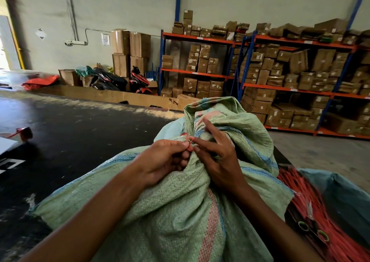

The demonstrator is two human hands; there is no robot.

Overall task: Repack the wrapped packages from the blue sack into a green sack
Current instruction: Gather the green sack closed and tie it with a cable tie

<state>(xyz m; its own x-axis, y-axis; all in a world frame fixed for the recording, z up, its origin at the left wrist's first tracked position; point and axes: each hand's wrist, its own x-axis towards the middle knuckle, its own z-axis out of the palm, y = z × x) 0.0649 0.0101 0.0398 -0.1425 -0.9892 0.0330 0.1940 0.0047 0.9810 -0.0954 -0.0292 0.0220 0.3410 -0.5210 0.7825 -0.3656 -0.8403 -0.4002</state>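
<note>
A full green woven sack (174, 207) with pink and blue stripes lies in front of me on a black table (66, 137). Its mouth is bunched into a neck that stands up at the far end. A thin red tie (188, 138) runs around that neck. My left hand (162, 159) pinches the tie with closed fingers on the neck's left side. My right hand (218, 157) grips the gathered cloth on the right, its fingers touching the tie. A light blue sack (340, 193) lies at the right, partly under the green one. No wrapped packages show.
A heap of red ties (312, 205) with green-handled scissors (312, 231) lies at my right. A red tape dispenser (25, 133) sits at the table's left. Shelving racks (296, 77) full of brown cartons line the back right wall. Stacked boxes (130, 51) and black-red bags stand behind the table.
</note>
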